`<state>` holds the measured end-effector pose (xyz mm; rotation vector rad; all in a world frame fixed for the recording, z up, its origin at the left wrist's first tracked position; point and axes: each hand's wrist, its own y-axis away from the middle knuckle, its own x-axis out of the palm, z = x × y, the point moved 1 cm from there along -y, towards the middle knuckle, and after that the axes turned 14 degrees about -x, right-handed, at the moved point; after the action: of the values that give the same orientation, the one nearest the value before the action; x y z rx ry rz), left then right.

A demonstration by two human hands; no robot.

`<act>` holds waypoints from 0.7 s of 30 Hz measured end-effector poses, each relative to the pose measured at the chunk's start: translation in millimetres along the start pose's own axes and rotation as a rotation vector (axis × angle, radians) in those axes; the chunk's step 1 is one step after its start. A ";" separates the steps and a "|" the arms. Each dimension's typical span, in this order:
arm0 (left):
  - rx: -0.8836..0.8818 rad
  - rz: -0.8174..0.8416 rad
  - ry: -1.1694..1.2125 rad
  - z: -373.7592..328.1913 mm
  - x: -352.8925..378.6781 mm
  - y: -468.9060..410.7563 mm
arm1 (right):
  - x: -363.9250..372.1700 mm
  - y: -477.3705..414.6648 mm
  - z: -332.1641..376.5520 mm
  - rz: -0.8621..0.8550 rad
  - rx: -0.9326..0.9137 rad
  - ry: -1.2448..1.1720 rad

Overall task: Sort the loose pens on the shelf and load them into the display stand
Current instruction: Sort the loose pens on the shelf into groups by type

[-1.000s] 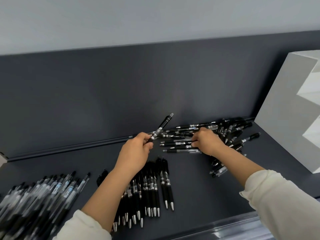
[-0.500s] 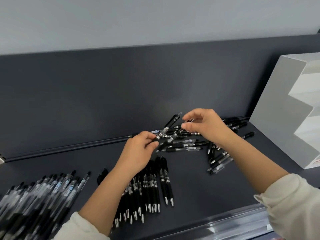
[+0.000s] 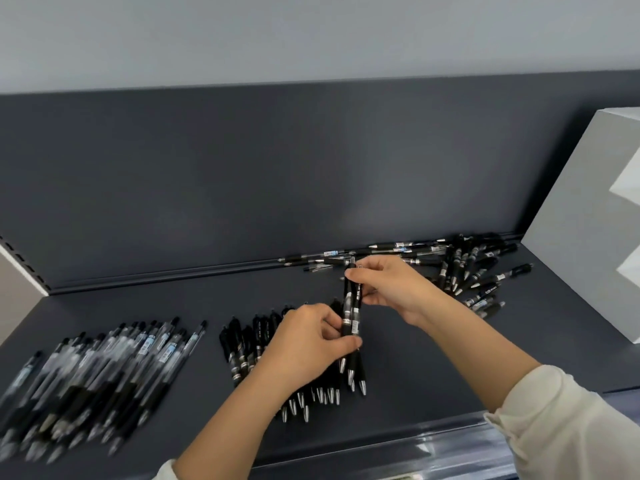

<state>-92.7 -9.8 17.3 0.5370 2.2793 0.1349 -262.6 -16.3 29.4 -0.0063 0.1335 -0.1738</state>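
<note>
Two black pens (image 3: 352,306) stand almost upright between my hands, tips down, above a sorted row of black pens (image 3: 256,344). My left hand (image 3: 308,344) pinches their lower ends. My right hand (image 3: 388,289) pinches their upper ends. A loose unsorted pile of pens (image 3: 464,265) lies behind my right hand along the back wall. A second sorted pile of clear-barrelled pens (image 3: 104,375) lies at the left. The white display stand (image 3: 575,233) sits at the right edge, partly out of view.
The dark grey shelf (image 3: 433,368) has a tall back panel (image 3: 277,174) and a raised front lip (image 3: 381,441). Bare shelf lies between the stand and my right forearm. White sleeves cover both forearms near the bottom edge.
My right hand lifted a pen out of the loose pile and brought it beside the pen in my left hand. Both hands moved down over the black row, turning the pens tip down.
</note>
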 end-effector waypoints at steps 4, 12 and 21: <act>0.020 -0.130 -0.173 12.3 -10.1 2.9 | 14.3 -6.9 -9.2 0.064 0.047 0.163; 0.156 -0.231 -0.337 28.6 -3.8 -9.7 | 35.3 -17.3 -29.7 0.046 -0.080 0.660; 0.334 -0.187 -0.479 22.0 11.0 -17.2 | 24.3 -8.3 -37.9 0.043 -0.189 0.689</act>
<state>-89.4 -22.3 -9.8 0.4610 1.8711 -0.4315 -245.3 -28.4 -11.2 -0.1323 0.8369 -0.1139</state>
